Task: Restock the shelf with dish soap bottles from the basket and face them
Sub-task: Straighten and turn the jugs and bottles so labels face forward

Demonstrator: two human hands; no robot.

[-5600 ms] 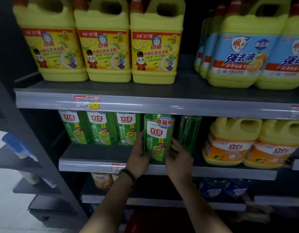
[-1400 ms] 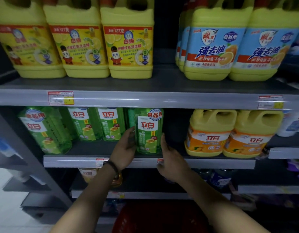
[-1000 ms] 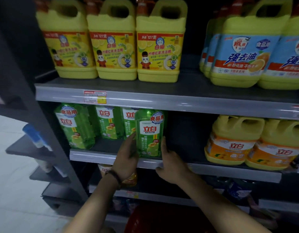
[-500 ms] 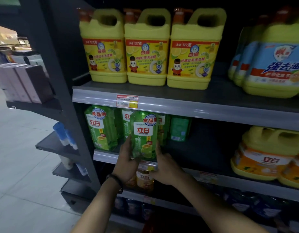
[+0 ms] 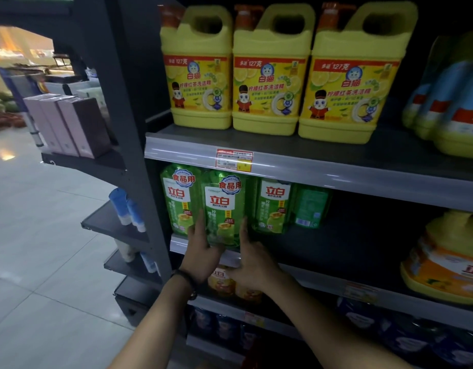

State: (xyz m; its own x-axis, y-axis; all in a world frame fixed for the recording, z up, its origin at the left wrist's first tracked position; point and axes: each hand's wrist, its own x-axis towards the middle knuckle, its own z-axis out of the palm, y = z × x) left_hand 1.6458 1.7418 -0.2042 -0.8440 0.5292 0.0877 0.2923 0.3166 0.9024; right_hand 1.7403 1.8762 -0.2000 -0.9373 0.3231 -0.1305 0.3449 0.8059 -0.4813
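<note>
Comparing with 0.5 s back: view has swung further left, more of the aisle floor and the side rack with pink boxes now in frame; held green dish soap bottle has come down, base now at the front lip of the middle shelf instead of slightly above it. Versus 5.6 s back, the bottle sits much further left in the row, now just beside the leftmost green bottle, partly overlapping it. Both hands clasp the bottle from opposite sides: left hand on its left flank, fingers up along the label edge; right hand on its right flank, index finger pointing up along the side. Bottle upright, label facing out. Another green bottle stands right of it, further back, and a fourth one shows its back label. Dark wristband on the left wrist. Yellow jugs on the upper shelf, orange-labelled jug far right on the middle shelf, well apart from the hands. Basket: only a red patch at the bottom edge, cannot tell.
</note>
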